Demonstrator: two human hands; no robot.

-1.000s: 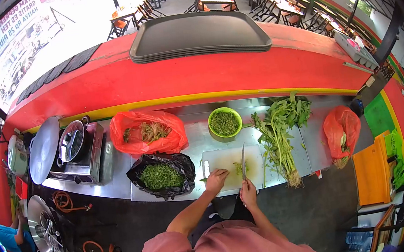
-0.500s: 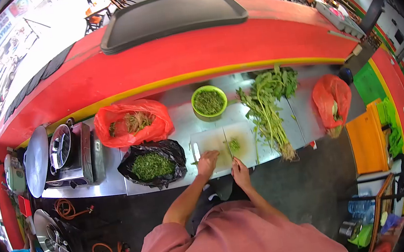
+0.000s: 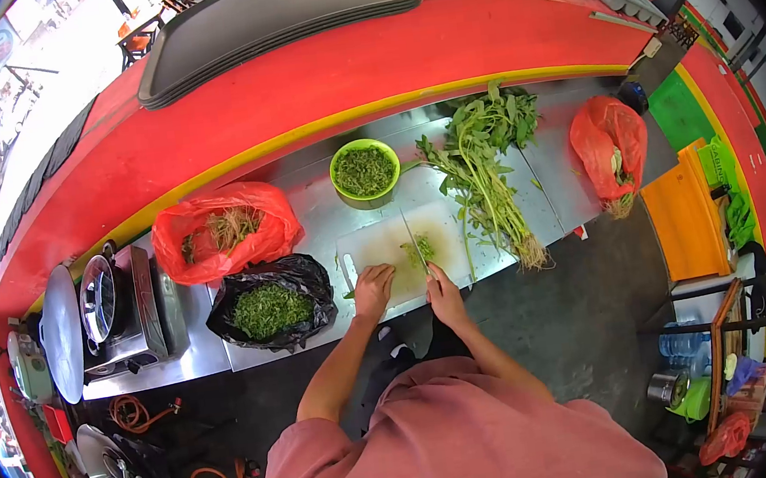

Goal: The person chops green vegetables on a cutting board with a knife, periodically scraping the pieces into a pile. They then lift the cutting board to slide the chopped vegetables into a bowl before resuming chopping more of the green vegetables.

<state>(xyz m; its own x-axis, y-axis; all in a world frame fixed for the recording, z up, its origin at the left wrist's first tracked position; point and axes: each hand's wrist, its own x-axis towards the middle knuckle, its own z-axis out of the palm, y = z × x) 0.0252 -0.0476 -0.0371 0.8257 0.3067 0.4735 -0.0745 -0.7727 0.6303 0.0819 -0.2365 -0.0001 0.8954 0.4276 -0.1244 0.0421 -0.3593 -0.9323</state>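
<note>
Right hand: closed around the handle of a knife, blade pointing away over the cutting board.
Left hand: fingers partly curled at the board's near left; cannot tell whether they grip anything.
Knife: stiff, probably light; the handle is the safe hold.
Chopped greens: small pile on the board, beside the blade; likely soft, easily scattered, best gathered loosely.
Leafy stems: right of the board on the tabletop; likely light, bruisable, firmest held mid-stem.
</note>
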